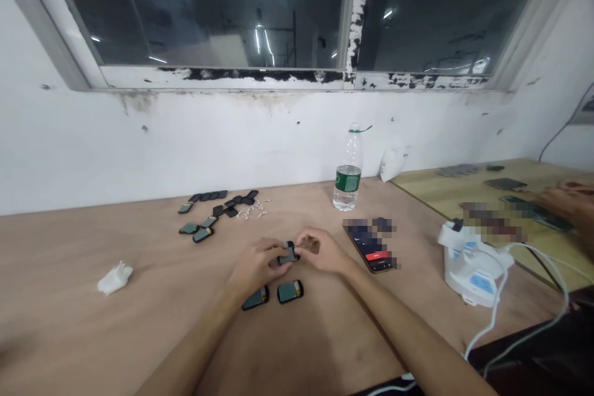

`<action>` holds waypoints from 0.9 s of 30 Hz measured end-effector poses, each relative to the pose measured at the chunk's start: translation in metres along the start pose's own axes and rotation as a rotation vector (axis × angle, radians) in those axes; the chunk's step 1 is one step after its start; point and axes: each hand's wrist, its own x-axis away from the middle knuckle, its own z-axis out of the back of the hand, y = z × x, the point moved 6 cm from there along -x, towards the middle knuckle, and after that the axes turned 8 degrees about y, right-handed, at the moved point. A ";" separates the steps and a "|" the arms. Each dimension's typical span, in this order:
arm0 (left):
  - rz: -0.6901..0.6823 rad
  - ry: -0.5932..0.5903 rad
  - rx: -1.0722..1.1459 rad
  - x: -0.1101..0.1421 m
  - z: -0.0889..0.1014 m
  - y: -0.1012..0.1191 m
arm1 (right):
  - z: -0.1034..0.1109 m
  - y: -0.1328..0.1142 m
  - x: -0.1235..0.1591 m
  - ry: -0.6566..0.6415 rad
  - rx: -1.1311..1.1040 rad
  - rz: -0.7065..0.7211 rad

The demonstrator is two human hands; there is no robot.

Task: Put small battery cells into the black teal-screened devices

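Left hand (257, 264) and right hand (322, 251) are curled in, pinching a small black-framed module (288, 254) between them above the plywood worktop (139, 241). Two matching modules (255, 297) (290, 291) lie just below the hands; smartphone (370, 247) sits right.

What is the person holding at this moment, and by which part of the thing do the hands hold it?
A small black-framed module with a teal face, held at its side edges: the left hand grips one side, the right hand the other.

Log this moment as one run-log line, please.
left hand: holds black-edged teal rectangular module | right hand: holds same module | below hands: two matching modules on pale wooden table
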 end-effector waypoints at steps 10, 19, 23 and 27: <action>0.144 -0.314 -0.011 -0.005 -0.010 0.008 | 0.056 0.061 -0.007 0.154 0.397 -0.277; 0.217 -0.381 -0.016 -0.001 -0.012 0.001 | 0.059 0.068 -0.004 0.187 0.498 -0.361; 0.223 -0.361 -0.005 0.001 -0.013 0.000 | 0.063 0.065 -0.006 0.189 0.486 -0.378; 0.199 -0.328 0.008 0.001 -0.012 -0.003 | 0.057 0.062 -0.007 0.147 0.368 -0.360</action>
